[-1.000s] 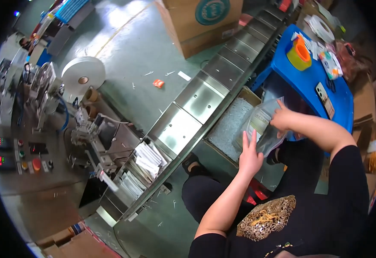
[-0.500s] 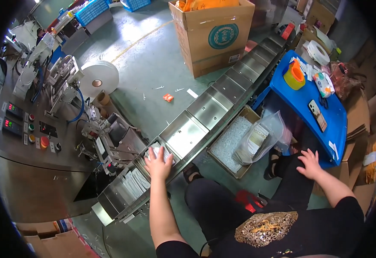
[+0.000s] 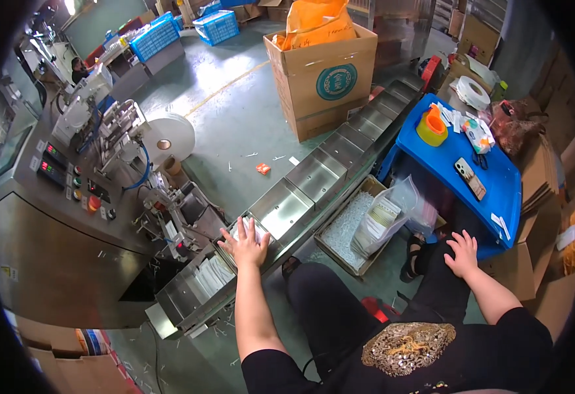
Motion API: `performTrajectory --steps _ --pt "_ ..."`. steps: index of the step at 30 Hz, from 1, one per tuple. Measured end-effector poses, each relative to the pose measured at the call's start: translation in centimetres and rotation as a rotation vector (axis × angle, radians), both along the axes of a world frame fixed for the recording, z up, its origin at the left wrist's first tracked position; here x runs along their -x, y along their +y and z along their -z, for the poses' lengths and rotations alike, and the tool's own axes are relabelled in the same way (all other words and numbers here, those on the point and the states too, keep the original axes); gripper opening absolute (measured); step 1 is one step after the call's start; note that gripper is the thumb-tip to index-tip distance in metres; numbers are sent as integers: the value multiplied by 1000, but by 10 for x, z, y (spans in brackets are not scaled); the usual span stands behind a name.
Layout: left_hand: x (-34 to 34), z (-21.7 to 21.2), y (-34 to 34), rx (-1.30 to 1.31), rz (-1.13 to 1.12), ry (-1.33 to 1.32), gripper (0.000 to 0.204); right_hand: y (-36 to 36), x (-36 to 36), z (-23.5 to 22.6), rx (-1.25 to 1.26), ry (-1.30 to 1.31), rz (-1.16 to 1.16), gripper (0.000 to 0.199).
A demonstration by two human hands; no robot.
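My left hand (image 3: 245, 247) lies palm down with spread fingers over white flat packets in one compartment of a metal conveyor (image 3: 281, 211). The palm hides most of those packets. In the compartment nearer the conveyor's lower left end, a row of similar white packets (image 3: 212, 274) leans together. My right hand (image 3: 461, 254) rests on my right thigh near the knee, its fingers apart and nothing in it. Just beyond that hand is a blue table (image 3: 497, 187) bearing a phone (image 3: 470, 178), an orange and yellow tape roll (image 3: 432, 127) and a tissue pack (image 3: 478, 135).
A steel machine (image 3: 64, 243) with lit displays stands left of the conveyor, beside a large white roll (image 3: 176, 139). Below the conveyor's right side, a tray (image 3: 340, 230) holds clear scraps and a plastic bag (image 3: 376, 226) of packets. A tall carton (image 3: 323, 82) stands beyond.
The whole view has shifted and tilted up slightly. My left hand stays over the same compartment, with its fingers fanned wider. My right hand remains on the thigh.
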State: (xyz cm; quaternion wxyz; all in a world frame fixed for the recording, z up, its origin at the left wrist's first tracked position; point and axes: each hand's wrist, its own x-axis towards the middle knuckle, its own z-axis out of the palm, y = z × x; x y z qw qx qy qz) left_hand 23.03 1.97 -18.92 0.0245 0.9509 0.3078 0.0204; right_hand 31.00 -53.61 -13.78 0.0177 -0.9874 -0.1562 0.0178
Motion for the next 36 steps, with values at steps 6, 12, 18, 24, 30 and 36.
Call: performTrajectory --steps 6,12,18,24,30,36 --pt "26 -137 -72 758 293 -851 57 -14 7 2 -34 -45 -45 40" --pt "161 -337 -178 258 1298 -1347 42 -6 5 1 -95 -73 -125 40" --pt "169 -377 -255 -49 1167 -1651 25 -8 14 6 -183 -119 -180 36" --pt "191 -374 -277 -38 1267 -1640 13 -27 22 12 -267 -240 -279 32" --pt "102 -183 -230 573 555 -449 43 -55 29 38 -515 -150 -195 42" --pt "98 -40 -259 166 424 347 65 -2 28 51 -354 194 -194 56"
